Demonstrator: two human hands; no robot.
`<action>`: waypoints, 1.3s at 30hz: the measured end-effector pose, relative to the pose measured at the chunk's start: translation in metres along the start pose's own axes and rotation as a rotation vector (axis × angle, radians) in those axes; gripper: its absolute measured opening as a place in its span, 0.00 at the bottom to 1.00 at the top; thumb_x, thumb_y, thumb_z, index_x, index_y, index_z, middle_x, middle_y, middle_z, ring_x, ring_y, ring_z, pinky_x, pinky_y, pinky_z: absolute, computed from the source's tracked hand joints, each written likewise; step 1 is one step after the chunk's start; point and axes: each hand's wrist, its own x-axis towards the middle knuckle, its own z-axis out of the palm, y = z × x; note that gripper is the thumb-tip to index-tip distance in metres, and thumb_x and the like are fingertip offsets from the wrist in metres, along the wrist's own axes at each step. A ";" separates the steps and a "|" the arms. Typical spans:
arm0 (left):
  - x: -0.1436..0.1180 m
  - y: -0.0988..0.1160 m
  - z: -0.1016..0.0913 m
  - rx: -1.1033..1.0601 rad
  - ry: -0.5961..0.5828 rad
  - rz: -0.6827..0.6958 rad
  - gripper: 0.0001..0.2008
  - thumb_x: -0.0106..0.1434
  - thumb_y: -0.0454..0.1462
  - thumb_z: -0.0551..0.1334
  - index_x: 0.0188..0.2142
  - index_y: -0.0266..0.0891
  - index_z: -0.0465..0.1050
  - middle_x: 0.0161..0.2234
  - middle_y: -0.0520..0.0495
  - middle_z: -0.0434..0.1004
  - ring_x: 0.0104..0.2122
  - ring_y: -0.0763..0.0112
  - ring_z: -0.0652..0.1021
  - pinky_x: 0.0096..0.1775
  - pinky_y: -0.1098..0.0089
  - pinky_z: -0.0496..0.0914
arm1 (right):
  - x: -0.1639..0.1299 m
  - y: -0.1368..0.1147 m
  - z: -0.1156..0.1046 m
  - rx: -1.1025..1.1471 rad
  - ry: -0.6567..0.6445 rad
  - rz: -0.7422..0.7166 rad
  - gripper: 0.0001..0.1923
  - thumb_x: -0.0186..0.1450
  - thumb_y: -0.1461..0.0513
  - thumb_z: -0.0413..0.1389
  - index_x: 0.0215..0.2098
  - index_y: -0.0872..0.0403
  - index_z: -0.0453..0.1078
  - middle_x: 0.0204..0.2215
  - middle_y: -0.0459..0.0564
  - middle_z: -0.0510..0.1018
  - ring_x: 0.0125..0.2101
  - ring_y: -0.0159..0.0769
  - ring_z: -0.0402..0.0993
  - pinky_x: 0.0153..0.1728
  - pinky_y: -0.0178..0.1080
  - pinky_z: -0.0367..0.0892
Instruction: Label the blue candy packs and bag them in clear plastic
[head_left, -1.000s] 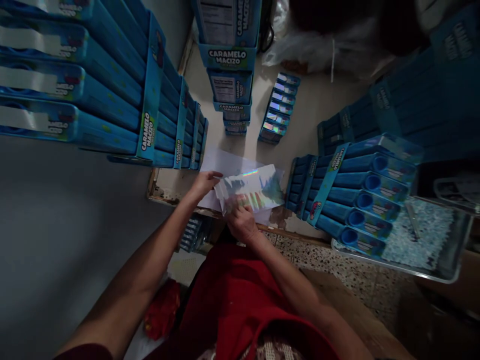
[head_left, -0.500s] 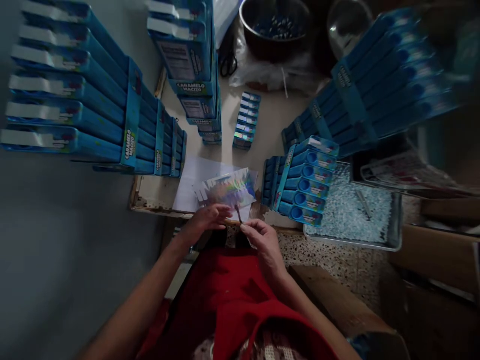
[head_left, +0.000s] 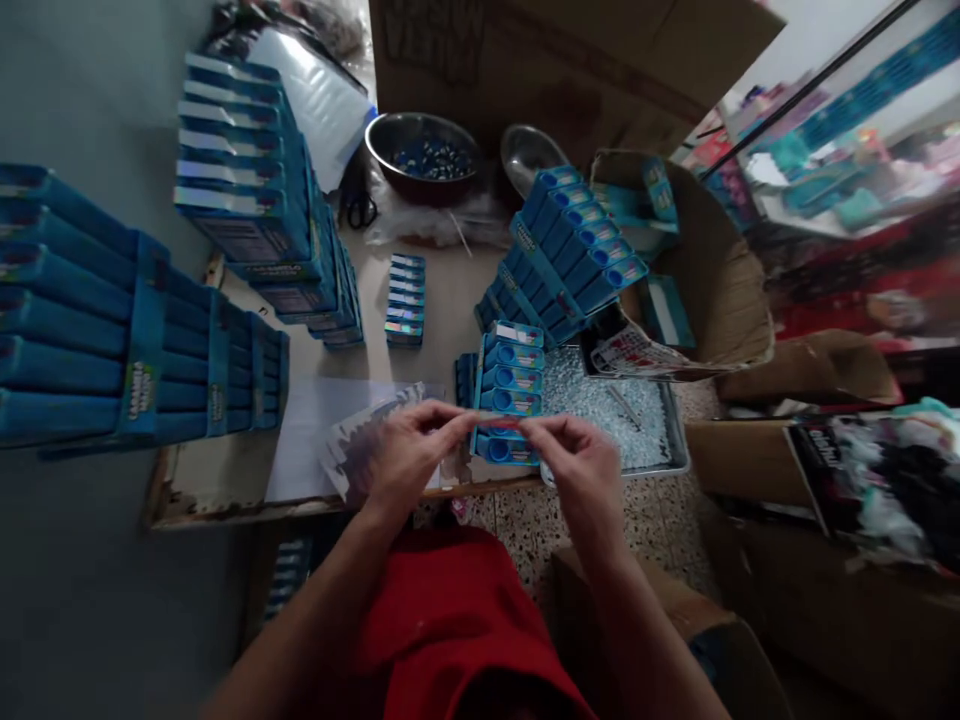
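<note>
Between my two hands runs a thin reddish strip [head_left: 499,421], held level; its kind is too blurred to make out. My left hand [head_left: 409,450] pinches one end, fingers closed. The other end is pinched by my right hand [head_left: 574,460]. Right behind the strip stands a pack of blue boxes with round openings [head_left: 517,380]. Beside and partly behind my left hand lies a shiny holographic sheet [head_left: 349,450], on top of white paper [head_left: 300,440] at the table's front edge.
Stacks of blue boxes rise at the left [head_left: 67,320] and back left [head_left: 240,170]. A small box group [head_left: 406,300] stands mid-table. Behind are scissors [head_left: 360,210] and a metal bowl [head_left: 375,150]. At right are a metal tray [head_left: 679,440] of pale bits and a cardboard box [head_left: 727,290].
Both hands have risen and shifted right. The strip, earlier hanging from my right fingers, is now spanned between both hands. My left hand has closed. The view has swung right.
</note>
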 end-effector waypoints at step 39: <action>0.042 0.029 0.063 -0.330 -0.190 -0.007 0.24 0.55 0.53 0.74 0.41 0.37 0.82 0.34 0.45 0.81 0.27 0.74 0.74 0.29 0.72 0.68 | 0.096 -0.035 0.000 0.157 -0.239 0.027 0.29 0.50 0.43 0.73 0.28 0.50 0.63 0.16 0.38 0.69 0.19 0.28 0.67 0.21 0.32 0.59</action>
